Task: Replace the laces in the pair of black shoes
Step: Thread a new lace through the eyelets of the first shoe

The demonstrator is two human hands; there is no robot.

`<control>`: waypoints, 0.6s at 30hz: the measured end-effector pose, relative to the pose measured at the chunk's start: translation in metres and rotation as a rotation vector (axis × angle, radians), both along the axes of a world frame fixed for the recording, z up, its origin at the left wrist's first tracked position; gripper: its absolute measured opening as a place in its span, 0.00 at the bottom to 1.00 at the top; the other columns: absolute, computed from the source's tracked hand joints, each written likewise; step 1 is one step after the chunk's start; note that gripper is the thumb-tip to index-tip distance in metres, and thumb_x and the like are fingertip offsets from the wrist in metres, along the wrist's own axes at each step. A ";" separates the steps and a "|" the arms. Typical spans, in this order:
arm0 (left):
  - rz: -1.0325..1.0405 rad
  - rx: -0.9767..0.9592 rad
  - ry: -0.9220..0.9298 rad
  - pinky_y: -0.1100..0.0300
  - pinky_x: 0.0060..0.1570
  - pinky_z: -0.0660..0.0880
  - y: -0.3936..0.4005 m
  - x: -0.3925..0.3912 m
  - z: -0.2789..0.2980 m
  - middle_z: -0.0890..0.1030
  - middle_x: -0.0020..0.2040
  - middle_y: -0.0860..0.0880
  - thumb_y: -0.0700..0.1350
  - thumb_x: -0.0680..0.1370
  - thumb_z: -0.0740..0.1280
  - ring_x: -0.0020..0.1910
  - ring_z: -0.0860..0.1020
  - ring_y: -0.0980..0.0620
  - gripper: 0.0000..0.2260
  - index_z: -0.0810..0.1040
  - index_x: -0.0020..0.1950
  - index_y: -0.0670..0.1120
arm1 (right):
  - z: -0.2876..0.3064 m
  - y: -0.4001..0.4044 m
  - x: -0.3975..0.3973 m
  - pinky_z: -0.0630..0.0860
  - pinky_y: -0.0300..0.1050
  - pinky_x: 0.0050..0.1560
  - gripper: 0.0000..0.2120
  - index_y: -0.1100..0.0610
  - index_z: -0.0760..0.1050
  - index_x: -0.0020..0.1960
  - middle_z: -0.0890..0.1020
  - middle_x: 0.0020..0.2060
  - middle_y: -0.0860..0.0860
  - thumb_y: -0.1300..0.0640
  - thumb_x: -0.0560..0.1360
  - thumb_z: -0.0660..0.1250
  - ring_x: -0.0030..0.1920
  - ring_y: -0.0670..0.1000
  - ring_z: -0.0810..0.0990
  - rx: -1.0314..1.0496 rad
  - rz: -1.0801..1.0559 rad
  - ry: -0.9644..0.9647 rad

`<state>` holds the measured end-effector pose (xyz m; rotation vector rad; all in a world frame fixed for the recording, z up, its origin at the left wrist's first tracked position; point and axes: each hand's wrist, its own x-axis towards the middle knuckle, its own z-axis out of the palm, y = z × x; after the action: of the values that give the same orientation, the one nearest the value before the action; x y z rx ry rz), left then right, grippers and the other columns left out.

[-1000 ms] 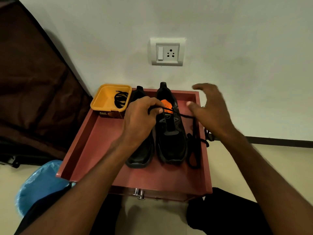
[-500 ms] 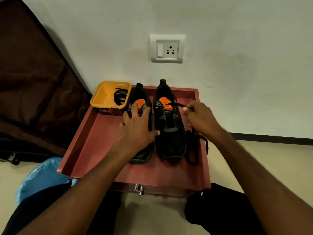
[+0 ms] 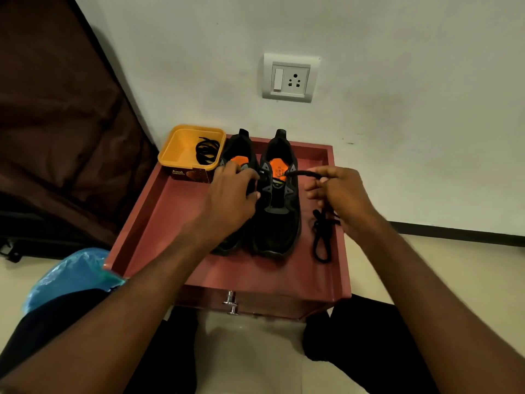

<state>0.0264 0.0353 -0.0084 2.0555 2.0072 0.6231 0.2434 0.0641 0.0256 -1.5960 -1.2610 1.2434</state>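
Right hand (image 3: 341,197) pulled lace (image 3: 305,174) farther from right shoe (image 3: 279,194); left hand (image 3: 231,194) steadies shoes

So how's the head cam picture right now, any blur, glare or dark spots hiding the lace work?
Head view: dim and warm, no glare; the right shoe is so dark its eyelets barely show; the lace reads clearly against the red tray; the right hand is slightly motion-blurred, the left hand sharper; wide-angle bending tilts the wall socket.
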 end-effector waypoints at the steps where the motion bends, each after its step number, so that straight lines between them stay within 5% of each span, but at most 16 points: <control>1: -0.042 0.029 -0.064 0.50 0.55 0.78 0.000 0.002 0.002 0.76 0.58 0.47 0.48 0.79 0.72 0.60 0.75 0.46 0.16 0.80 0.67 0.49 | 0.007 -0.003 0.003 0.69 0.37 0.27 0.16 0.58 0.82 0.52 0.85 0.39 0.55 0.70 0.81 0.57 0.32 0.47 0.76 -0.015 -0.020 0.028; 3: -0.125 -0.008 -0.150 0.56 0.49 0.77 -0.003 0.011 0.004 0.80 0.52 0.51 0.48 0.81 0.70 0.52 0.79 0.52 0.12 0.82 0.65 0.51 | 0.015 -0.010 0.009 0.65 0.36 0.25 0.11 0.59 0.84 0.51 0.85 0.38 0.54 0.67 0.80 0.64 0.27 0.45 0.70 -0.015 -0.068 0.037; 5: -0.175 -0.081 -0.163 0.57 0.49 0.78 -0.007 0.021 0.001 0.83 0.53 0.52 0.50 0.82 0.68 0.50 0.80 0.54 0.14 0.81 0.68 0.52 | 0.018 -0.018 0.011 0.68 0.33 0.29 0.04 0.60 0.85 0.48 0.86 0.37 0.52 0.60 0.78 0.72 0.25 0.41 0.74 0.052 -0.071 -0.003; 8: -0.155 -0.142 -0.061 0.50 0.48 0.81 -0.005 0.031 -0.006 0.83 0.46 0.53 0.58 0.81 0.68 0.48 0.82 0.51 0.18 0.79 0.68 0.53 | 0.011 -0.012 0.006 0.72 0.35 0.41 0.11 0.62 0.85 0.45 0.87 0.36 0.52 0.53 0.75 0.77 0.34 0.38 0.83 0.097 -0.024 -0.053; 14: -0.097 -0.250 -0.261 0.60 0.36 0.72 0.003 0.031 -0.022 0.75 0.35 0.58 0.54 0.78 0.74 0.35 0.76 0.59 0.21 0.78 0.70 0.52 | -0.014 0.007 -0.001 0.68 0.37 0.24 0.07 0.59 0.72 0.50 0.88 0.42 0.57 0.69 0.81 0.65 0.26 0.43 0.77 -0.089 0.163 -0.176; 18: -0.037 -0.295 -0.465 0.64 0.31 0.73 0.008 0.031 -0.028 0.76 0.26 0.56 0.49 0.75 0.78 0.25 0.75 0.63 0.18 0.83 0.65 0.50 | -0.027 0.014 0.010 0.79 0.44 0.49 0.10 0.53 0.81 0.56 0.88 0.40 0.49 0.61 0.76 0.74 0.40 0.42 0.84 -0.023 0.281 -0.303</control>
<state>0.0574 0.0432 -0.0369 1.5965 1.6733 0.6752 0.2536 0.0777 -0.0014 -1.7136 -1.7141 1.2156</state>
